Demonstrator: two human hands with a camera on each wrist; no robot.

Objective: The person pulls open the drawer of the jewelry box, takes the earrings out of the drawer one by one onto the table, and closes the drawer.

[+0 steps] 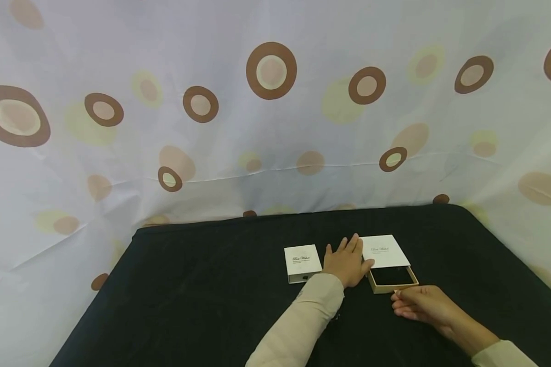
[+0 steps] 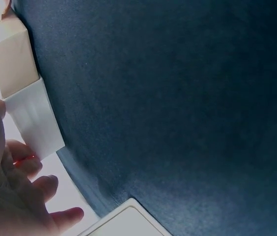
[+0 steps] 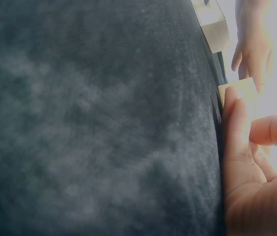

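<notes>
Left hand (image 1: 346, 264) at the white cover (image 1: 385, 258), right hand (image 1: 422, 305) at the drawer (image 1: 383, 289)

Fingers spread and nearly straight, the left hand lies against the cover's left edge and has hold of nothing; how firmly it presses cannot be told. Thumb and forefinger meet on the right hand, its other fingers curled, and it pinches at the drawer's front, seemingly by a small tab (image 1: 396, 291).

What seems to count most is one line: the drawer sticks partly out of the cover's near side, and the long axis of the two together runs from the cover's far end toward the right hand. That hand is nearer the drawer, the left one nearer the cover.

Flat and white, the cover bears small script; the drawer has tan walls and a black inside. Left of the cover, past the left hand, a smaller box (image 1: 301, 258) sits on the black cloth (image 1: 202, 290).
</notes>
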